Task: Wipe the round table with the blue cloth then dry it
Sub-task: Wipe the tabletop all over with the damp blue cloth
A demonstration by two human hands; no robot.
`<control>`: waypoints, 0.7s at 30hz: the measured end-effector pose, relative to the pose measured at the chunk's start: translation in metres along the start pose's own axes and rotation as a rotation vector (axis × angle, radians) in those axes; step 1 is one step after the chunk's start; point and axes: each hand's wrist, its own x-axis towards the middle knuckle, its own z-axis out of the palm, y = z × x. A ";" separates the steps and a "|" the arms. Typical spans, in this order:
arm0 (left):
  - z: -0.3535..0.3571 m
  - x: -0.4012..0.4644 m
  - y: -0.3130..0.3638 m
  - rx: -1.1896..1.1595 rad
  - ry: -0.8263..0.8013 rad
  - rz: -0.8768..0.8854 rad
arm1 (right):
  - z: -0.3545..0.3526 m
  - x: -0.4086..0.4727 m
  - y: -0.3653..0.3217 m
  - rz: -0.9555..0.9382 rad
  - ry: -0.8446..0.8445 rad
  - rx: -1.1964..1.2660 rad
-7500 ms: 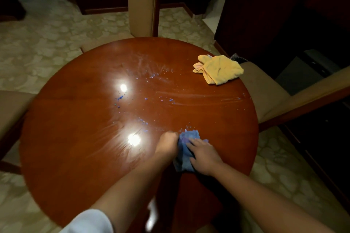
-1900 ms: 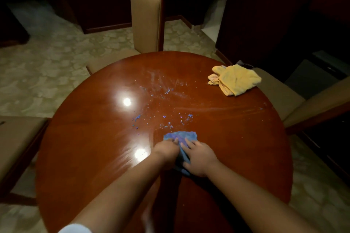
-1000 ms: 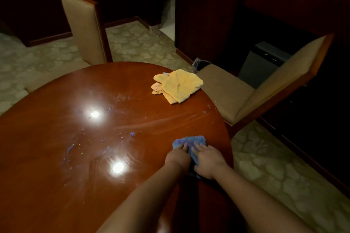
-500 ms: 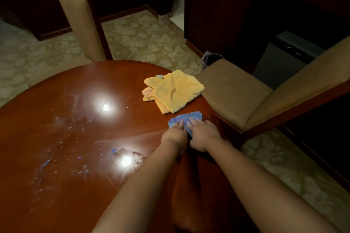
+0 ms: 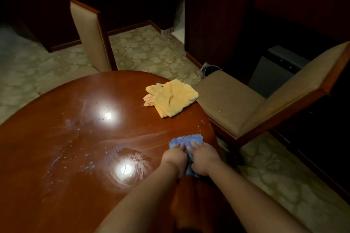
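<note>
The round, glossy reddish-brown table (image 5: 56,185) fills the lower left. A blue cloth (image 5: 186,141) lies flat near the table's right edge. My left hand (image 5: 174,157) and my right hand (image 5: 203,157) press down on it side by side, fingers pointing away from me. Wet streaks and small blue specks mark the table to the left of the cloth. A crumpled yellow cloth (image 5: 170,98) rests on the table's far right edge, apart from my hands.
An upholstered chair (image 5: 236,104) stands close to the table's right edge, and another chair (image 5: 91,36) at the far side. Patterned pale floor surrounds the table. Dark wooden cabinets and a dark bin (image 5: 208,69) stand at the back right.
Both hands have drawn the blue cloth back toward me along the table's right edge, away from the yellow cloth, leaving a fresh wet streak.
</note>
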 end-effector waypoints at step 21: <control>-0.035 0.062 -0.003 -0.073 0.025 -0.115 | -0.029 0.060 0.063 -0.131 0.060 -0.111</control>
